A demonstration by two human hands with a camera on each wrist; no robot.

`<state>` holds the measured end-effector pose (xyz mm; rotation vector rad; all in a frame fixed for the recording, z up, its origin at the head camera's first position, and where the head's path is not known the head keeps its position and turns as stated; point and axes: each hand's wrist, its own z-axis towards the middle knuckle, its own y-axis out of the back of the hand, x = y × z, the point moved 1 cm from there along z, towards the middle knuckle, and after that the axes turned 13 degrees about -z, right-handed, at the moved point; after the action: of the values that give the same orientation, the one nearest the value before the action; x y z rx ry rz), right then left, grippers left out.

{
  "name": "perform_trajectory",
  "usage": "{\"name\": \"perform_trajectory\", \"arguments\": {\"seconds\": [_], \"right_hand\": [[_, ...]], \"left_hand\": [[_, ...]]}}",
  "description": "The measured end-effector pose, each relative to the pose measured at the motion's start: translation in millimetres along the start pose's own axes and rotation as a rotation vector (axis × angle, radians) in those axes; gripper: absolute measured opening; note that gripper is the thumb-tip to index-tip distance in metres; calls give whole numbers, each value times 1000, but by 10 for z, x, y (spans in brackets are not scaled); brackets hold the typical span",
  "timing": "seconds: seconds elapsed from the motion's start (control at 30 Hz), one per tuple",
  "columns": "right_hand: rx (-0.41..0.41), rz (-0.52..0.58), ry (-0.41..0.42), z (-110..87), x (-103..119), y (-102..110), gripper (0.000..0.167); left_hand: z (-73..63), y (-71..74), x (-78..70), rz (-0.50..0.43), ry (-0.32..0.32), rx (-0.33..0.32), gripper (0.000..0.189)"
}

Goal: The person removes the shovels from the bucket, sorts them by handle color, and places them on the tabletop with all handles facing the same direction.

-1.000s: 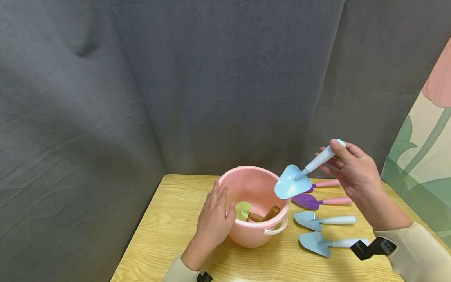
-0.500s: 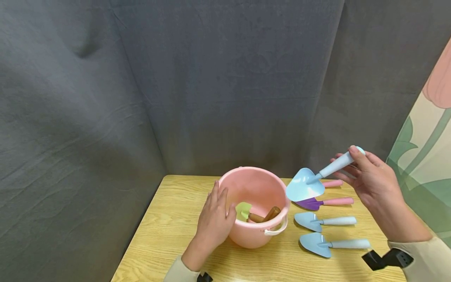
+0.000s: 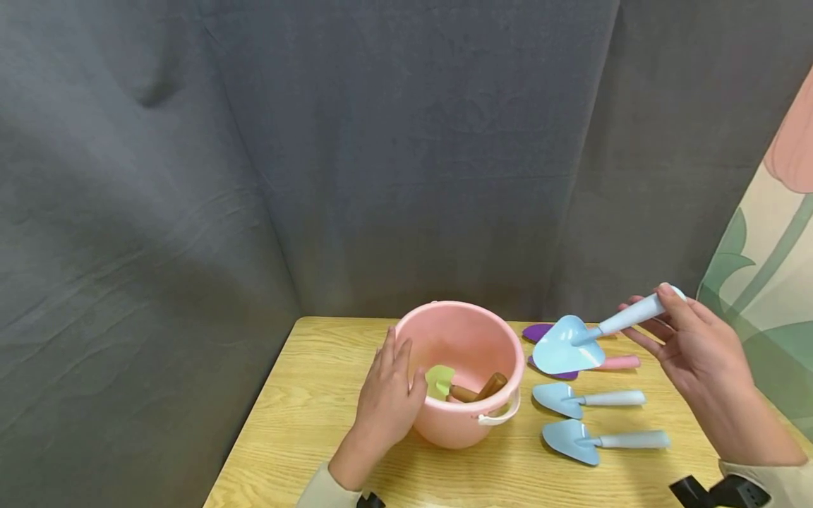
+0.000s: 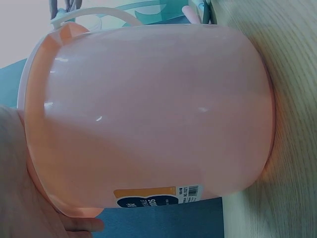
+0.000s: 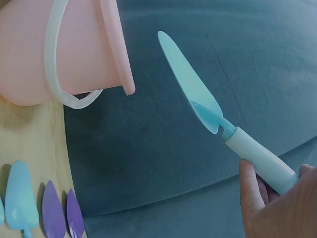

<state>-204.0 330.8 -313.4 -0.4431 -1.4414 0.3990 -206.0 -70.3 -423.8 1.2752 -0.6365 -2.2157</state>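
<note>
My right hand (image 3: 705,346) grips a light blue trowel (image 3: 567,346) by the end of its pale handle. In the head view it is raised, its blade pointing left over two purple trowels (image 3: 536,332) with pink handles. With fingers straight, my left hand (image 3: 390,395) rests on the left rim of a pink bucket (image 3: 457,427). Inside the bucket lie a green trowel blade (image 3: 440,382) and brown handles (image 3: 492,385). The left wrist view is filled by the bucket's side (image 4: 158,109), with a label (image 4: 153,197) on it.
Two more light blue trowels (image 3: 560,399) lie in a row on the wooden table (image 3: 305,416), right of the bucket. The bucket's white handle (image 3: 502,418) hangs at its front right. A dark grey curtain (image 3: 413,176) stands behind, and a flower-painted panel (image 3: 775,296) at right.
My right hand has carried the light blue trowel right and down, away from the bucket's rim. The left hand has stayed on the bucket.
</note>
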Motion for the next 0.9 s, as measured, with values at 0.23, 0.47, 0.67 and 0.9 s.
{"name": "perform_trajectory", "arguments": {"seconds": [0.23,0.47,0.67,0.9], "right_hand": [[-3,76,-28,-56,-63,157,20],[-64,142,-82,-136,-176,300,21],[-34,164,-93,-192,-298,453,24],[-37,123,-122,-234,-430,592,25]], "left_hand": [[8,2,5,-3,15,8,56],[22,11,-2,1,17,19,56],[21,7,8,10,8,18,57],[22,14,10,12,-12,4,56]]}}
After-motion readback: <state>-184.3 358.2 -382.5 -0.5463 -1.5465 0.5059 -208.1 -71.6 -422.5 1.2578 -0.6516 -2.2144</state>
